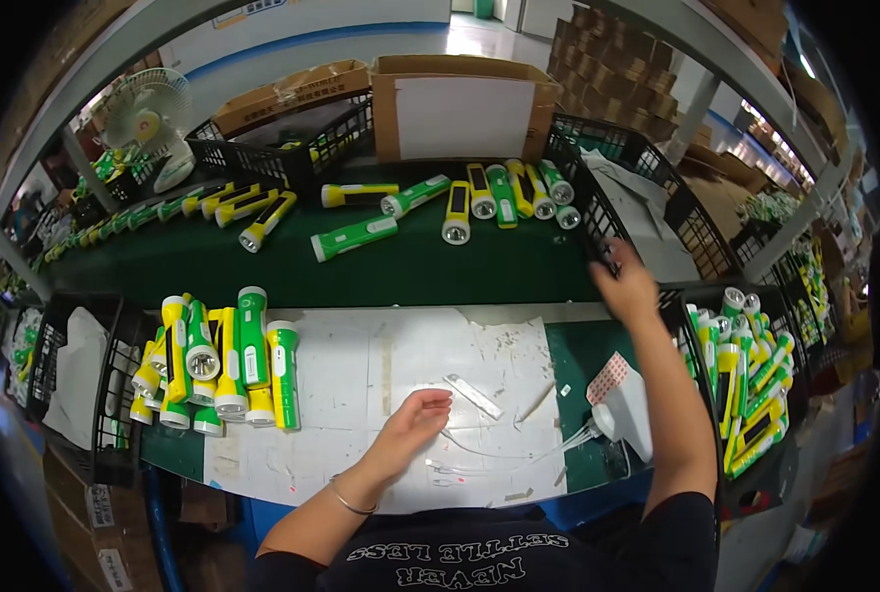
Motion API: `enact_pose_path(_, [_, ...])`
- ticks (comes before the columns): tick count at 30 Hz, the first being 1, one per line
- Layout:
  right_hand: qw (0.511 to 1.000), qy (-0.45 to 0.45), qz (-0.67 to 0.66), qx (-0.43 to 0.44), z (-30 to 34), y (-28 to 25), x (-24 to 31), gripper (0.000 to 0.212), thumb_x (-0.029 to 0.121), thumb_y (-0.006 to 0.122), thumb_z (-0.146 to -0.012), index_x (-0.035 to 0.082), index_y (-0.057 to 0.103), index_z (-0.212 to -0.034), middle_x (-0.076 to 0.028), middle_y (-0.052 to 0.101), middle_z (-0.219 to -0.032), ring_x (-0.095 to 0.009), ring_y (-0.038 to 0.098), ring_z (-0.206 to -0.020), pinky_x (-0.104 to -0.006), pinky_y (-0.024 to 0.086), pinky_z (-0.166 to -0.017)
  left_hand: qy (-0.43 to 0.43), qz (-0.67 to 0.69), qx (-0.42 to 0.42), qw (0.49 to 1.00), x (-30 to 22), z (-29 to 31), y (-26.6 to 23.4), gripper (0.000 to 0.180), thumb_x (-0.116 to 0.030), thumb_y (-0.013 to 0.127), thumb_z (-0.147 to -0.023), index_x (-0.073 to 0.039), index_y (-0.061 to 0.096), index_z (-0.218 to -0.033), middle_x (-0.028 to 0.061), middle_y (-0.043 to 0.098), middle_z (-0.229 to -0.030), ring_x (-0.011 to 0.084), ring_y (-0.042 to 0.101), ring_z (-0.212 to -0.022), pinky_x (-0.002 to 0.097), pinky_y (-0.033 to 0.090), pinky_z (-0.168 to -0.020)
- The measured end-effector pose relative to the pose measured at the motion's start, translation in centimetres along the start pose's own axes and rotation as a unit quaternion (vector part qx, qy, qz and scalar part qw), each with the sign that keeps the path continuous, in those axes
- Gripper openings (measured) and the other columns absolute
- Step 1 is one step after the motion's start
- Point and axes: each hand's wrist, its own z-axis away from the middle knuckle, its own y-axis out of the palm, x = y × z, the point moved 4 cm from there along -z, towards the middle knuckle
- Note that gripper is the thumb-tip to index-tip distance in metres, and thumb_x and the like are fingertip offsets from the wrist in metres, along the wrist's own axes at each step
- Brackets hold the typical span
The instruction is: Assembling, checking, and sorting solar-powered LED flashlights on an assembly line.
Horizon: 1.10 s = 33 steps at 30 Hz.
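My left hand (415,422) hovers over the white paper (346,395) on the bench, its fingers stretched and slightly bent with nothing in them. Just beyond its fingertips lies a flat white strip (473,397), with thin white cables (504,457) to the right. My right hand (628,284) reaches forward to the near left corner of a black plastic crate (598,212). Its thumb and fingers are apart and seem empty; whether they touch the crate I cannot tell. Several green and yellow flashlights (356,238) lie on the green surface left of that hand.
A pile of flashlights (251,335) sits left on the bench beside a black crate (110,395). Another crate of flashlights (756,395) stands at my right elbow. A white cable-fed device (629,419) and a red-dotted sheet (607,379) lie right. Behind stands a cardboard box (390,109).
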Motion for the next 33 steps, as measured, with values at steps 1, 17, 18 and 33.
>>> enact_pose_path(1, [0.997, -0.032, -0.03, 0.063, -0.9, 3.5, 2.8, 0.052, 0.034, 0.061, -0.076, 0.017, 0.047, -0.122, -0.013, 0.062, -0.102, -0.031, 0.059, -0.094, -0.0393, 0.047, -0.078, -0.004, 0.004, -0.01, 1.0, -0.1, 0.2, -0.3, 0.037, -0.017, 0.052, -0.09, -0.005, 0.043, -0.124, 0.0064, 0.049, -0.118, 0.0137, 0.046, -0.11, 0.0284, 0.037, -0.093])
enact_pose_path(17, [0.932, -0.218, -0.032, 0.289, 2.5, 5.1, 17.3, 0.052, 0.033, 0.068, -0.071, 0.024, 0.043, -0.116, -0.011, 0.063, -0.084, -0.031, 0.062, -0.079, -0.0398, 0.05, -0.069, 0.243, -0.546, -0.191, 0.778, -6.6, -0.8, -2.3, 0.071, -0.022, 0.072, -0.069, -0.003, 0.037, -0.128, 0.0197, 0.038, -0.13, 0.0364, 0.037, -0.12, 0.0417, 0.034, -0.099])
enact_pose_path(18, [0.908, -0.215, -0.082, 0.35, 4.1, 3.3, 17.9, 0.054, 0.033, 0.069, -0.07, 0.02, 0.045, -0.117, -0.01, 0.064, -0.086, -0.028, 0.064, -0.078, -0.0352, 0.05, -0.067, 0.249, -0.541, -0.164, 0.786, -7.3, -1.2, -1.5, 0.069, -0.025, 0.07, -0.072, -0.003, 0.036, -0.129, 0.0209, 0.038, -0.13, 0.0367, 0.037, -0.12, 0.0428, 0.033, -0.098])
enact_pose_path(33, [0.809, 0.038, -0.452, 0.373, 19.8, 4.3, 11.5, 0.05, 0.023, 0.063, -0.084, 0.007, 0.04, -0.124, 0.001, 0.047, -0.063, -0.006, 0.042, -0.058, -0.0224, 0.035, -0.055, -0.114, 0.252, -0.011, 0.961, 2.4, 0.1, 1.6, 0.038, -0.034, 0.042, -0.095, -0.005, 0.042, -0.119, 0.0112, 0.056, -0.097, 0.0176, 0.057, -0.078, 0.0315, 0.052, -0.064])
